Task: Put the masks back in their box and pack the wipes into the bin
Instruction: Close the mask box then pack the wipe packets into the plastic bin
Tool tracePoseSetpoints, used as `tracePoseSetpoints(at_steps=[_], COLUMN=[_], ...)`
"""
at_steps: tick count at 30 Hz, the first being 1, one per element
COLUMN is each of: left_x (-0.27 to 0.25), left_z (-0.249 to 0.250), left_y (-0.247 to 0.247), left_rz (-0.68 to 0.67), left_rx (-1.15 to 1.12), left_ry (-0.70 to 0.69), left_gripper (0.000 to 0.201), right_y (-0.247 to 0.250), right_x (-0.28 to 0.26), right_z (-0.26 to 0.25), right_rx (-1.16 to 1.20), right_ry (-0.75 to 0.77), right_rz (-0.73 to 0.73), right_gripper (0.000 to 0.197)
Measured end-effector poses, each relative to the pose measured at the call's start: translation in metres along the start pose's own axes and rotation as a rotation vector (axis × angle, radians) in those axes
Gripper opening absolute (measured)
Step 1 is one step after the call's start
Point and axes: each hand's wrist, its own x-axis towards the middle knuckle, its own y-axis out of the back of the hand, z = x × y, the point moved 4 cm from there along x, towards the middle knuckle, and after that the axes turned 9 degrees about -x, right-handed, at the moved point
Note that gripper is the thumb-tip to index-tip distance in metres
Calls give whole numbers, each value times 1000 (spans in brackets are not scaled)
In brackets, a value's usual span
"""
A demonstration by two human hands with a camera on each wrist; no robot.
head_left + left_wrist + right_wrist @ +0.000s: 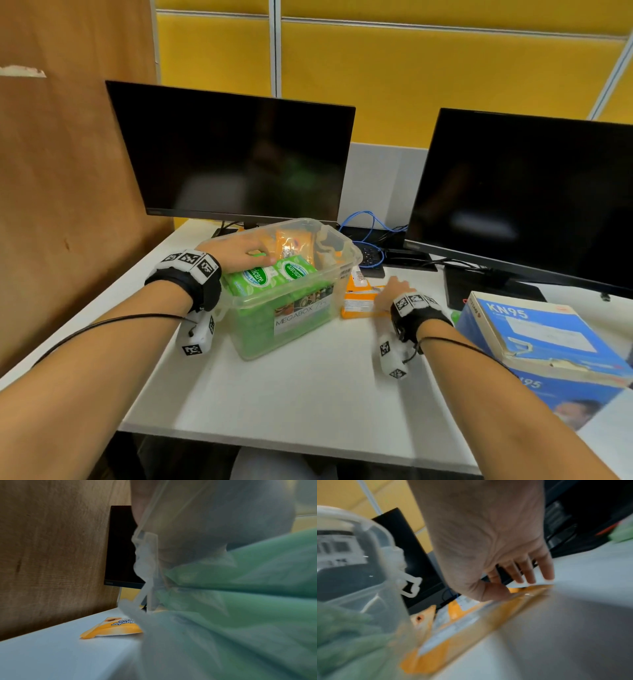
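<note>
A clear plastic bin (353,254) stands mid-desk with green wipes packs (260,277) and orange packs (294,245) inside. My left hand (236,253) reaches into the bin and grips the top green pack, thumb on its near side. Through the bin wall in the left wrist view, the green packs (240,601) show only as a blur. An orange wipes pack (359,301) lies on the desk right of the bin. My right hand (513,586) rests on it, fingers straight. The blue KN95 mask box (534,342) sits at the right, flap down. No masks are visible.
Another orange wipes pack (111,627) lies on the desk behind the bin's left side. Two dark monitors (236,157) stand at the back with blue cables (366,226) between them. A wooden partition (68,205) walls the left. Something small and green (455,316) shows beside the mask box.
</note>
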Motion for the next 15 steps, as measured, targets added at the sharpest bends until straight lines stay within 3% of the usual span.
tracePoseSetpoints(at_steps=[4,7,11,15], left_x=[1,1,1,1], left_z=[2,3,5,6], left_y=[-2,-4,-6,-12], left_rz=[-42,-45,-46,-57], left_rx=[11,7,-1,-23], left_ry=[-23,-29,-28,-11], left_gripper=[48,48,48,50], right_y=[-12,-10,-8,-11], right_x=[-15,-24,-28,-23], right_z=[45,63,85,108], right_rx=[-252,-468,-466,-241], right_ry=[-296,-293,-334,-480], right_rz=[-19,-21,-51,-2], right_gripper=[63,63,49,74])
